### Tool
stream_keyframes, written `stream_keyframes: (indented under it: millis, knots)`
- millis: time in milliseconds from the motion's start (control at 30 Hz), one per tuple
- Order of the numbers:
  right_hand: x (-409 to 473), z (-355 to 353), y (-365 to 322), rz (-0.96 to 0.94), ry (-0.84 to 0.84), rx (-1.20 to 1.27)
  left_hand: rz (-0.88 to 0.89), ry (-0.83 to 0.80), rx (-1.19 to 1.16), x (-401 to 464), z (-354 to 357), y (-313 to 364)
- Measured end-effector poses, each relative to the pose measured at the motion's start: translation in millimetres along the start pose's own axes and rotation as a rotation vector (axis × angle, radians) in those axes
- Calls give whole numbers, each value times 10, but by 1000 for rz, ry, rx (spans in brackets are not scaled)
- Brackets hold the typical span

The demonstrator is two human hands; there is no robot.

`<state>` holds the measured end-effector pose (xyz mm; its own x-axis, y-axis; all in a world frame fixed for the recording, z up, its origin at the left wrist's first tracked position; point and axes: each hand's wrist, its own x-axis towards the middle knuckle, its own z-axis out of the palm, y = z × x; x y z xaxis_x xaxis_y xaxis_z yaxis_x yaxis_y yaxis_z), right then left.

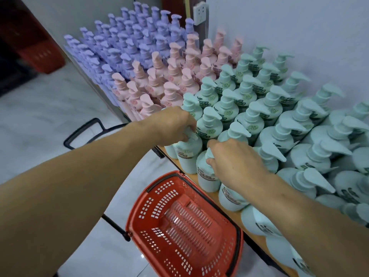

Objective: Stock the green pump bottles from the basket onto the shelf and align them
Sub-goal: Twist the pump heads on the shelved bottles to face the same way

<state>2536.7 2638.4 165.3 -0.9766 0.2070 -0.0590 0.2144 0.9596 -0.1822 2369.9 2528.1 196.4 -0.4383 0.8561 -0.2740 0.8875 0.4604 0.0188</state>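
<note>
Two hands' grip on two front-row green pump bottles: left hand (173,124) on one bottle (188,154), right hand (235,162) on another (205,176).

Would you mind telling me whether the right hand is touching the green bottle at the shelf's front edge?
Touching. The head view shows the right hand with fingers curled round the pump neck of the front-edge green bottle, no gap visible.

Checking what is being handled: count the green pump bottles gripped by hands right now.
2. The left hand grips one green plastic pump bottle at the shelf's front edge; the right hand grips the neighbouring green bottle.
</note>
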Motion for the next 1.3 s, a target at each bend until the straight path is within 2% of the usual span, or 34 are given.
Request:
stream_keyframes:
  millis: [167,300,333,467,633,733,867,1100,1300]
  knots:
    - [-62,-22,-18,34,28,63,48,34,-100,-133,-69,-63]
    - [-23,-77,-100,103,175,177,92,268,-136,-265,-186,-411]
    - [33,-75,-150,99,191,194,100,279,-115,-260,-197,-516]
    - [383,-9,-457,91,150,119,168,36,41,-69,-152,-826]
    - [775,164,-678,161,79,-28,343,-90,31,266,-29,-1092]
    - [842,239,-692,234,21,-18,414,-75,22,399,6,-1174]
    - [786,236,-702,317,36,-2,481,-38,-2,447,20,-1222]
    - [821,224,-863,435,38,-55,497,-29,-33,464,-6,-1284]
    - [781,157,-903,468,14,21,552,-67,11,511,-12,-1244]
